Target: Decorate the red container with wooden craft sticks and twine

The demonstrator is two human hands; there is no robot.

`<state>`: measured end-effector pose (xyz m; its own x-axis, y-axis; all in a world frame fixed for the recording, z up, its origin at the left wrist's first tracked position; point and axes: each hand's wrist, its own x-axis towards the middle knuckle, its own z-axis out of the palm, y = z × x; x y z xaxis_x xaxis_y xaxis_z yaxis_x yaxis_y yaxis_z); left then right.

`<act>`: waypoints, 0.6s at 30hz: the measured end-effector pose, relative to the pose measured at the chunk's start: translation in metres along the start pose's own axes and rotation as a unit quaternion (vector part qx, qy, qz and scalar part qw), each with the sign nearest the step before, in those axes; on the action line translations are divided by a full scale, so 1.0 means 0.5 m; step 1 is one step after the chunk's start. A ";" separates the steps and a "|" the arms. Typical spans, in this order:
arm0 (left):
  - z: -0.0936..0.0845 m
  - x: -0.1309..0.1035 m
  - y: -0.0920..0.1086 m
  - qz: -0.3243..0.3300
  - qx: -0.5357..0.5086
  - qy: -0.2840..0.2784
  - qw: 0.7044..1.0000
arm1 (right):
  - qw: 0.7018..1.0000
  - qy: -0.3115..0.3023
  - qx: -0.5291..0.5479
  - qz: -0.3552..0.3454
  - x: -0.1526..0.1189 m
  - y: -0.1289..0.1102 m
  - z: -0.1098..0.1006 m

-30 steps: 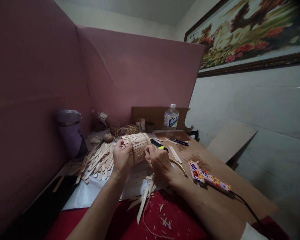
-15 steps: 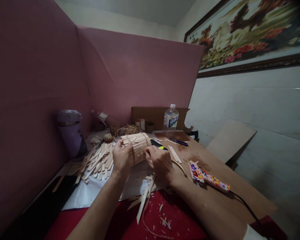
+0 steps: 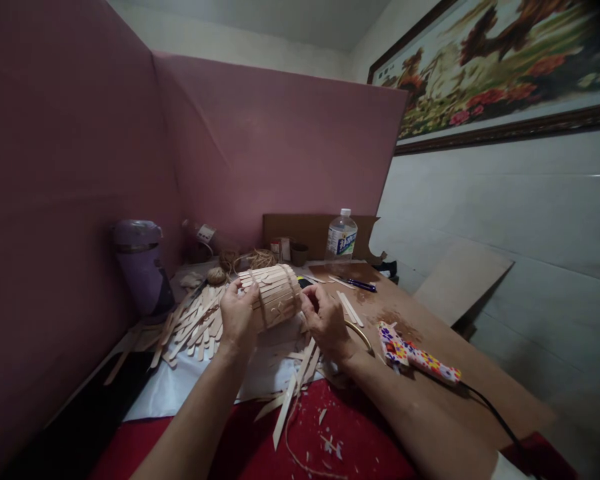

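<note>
A barrel-shaped piece made of wooden sticks [image 3: 276,293] lies tilted on its side in the air above the white cloth, with twine bands round it and small curled pieces on its face. My left hand [image 3: 239,313] grips its left end, thumb on top. At its right end is my right hand [image 3: 325,319], fingers pinched close to the rim; whether anything small is between the fingertips is hidden.
Loose wooden sticks [image 3: 200,323] are piled at the left, by a purple tumbler [image 3: 143,270]. A plastic bottle [image 3: 343,237] stands at the back. A flowered glue gun [image 3: 417,353] with a cord lies right. Split sticks [image 3: 285,407] and shavings lie in front.
My right hand has moved slightly right, off the barrel's face to its right edge. The barrel has turned a little, and a curled piece now shows on its lower face.
</note>
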<state>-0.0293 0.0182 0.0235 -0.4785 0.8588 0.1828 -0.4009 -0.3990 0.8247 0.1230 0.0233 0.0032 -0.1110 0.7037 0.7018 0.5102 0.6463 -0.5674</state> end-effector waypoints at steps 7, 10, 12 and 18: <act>-0.006 -0.002 0.019 -0.030 -0.017 -0.014 0.999 | 0.997 0.066 -0.028 -0.008 -0.004 0.003 -0.009; -0.004 -0.006 0.023 -0.029 -0.018 -0.020 0.999 | 0.996 0.083 -0.035 -0.024 -0.004 0.009 -0.010; -0.002 -0.009 0.023 -0.027 -0.017 -0.028 0.999 | 0.995 0.086 -0.026 -0.041 -0.005 0.009 -0.009; 0.006 -0.017 0.017 -0.015 -0.010 -0.044 0.999 | 0.994 0.047 -0.041 -0.090 -0.010 0.000 -0.007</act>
<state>-0.0260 0.0083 0.0306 -0.3953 0.8951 0.2061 -0.4292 -0.3784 0.8201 0.1267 0.0188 0.0010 -0.1284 0.5464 0.8276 0.5578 0.7298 -0.3953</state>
